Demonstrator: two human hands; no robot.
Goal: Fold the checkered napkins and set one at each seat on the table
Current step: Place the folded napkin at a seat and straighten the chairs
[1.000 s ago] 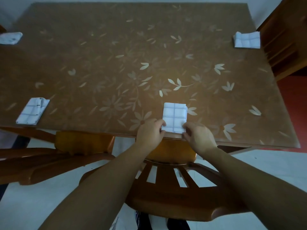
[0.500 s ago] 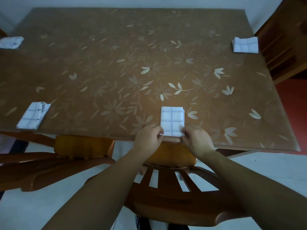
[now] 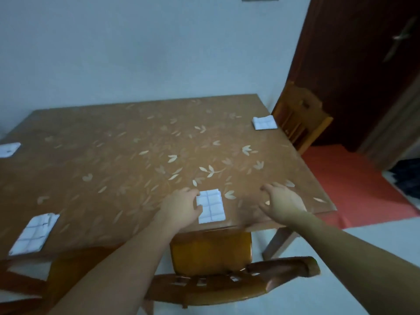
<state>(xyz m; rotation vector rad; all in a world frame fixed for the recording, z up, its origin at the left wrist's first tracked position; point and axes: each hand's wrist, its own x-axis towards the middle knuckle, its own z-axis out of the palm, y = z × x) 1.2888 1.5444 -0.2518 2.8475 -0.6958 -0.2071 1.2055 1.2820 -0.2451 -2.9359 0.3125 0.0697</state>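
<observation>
A folded white checkered napkin [image 3: 211,206] lies flat near the front edge of the brown floral table [image 3: 118,160]. My left hand [image 3: 181,206] rests against the napkin's left edge, its fingers touching it. My right hand [image 3: 283,201] hovers apart to the right, fingers spread, holding nothing. Three more folded napkins lie at other seats: one at the front left [image 3: 34,234], one at the far left edge [image 3: 9,149], one at the far right corner [image 3: 264,122].
A wooden chair [image 3: 211,280] is tucked under the table right below my arms, another chair [image 3: 301,117] stands at the right side, and a chair [image 3: 45,276] is at the front left. A dark door [image 3: 363,64] and red mat [image 3: 354,185] are on the right.
My right hand has let go of the napkin and moved off to the right, opening. My head has lifted, bringing the wall and door into view. The napkin stays put.
</observation>
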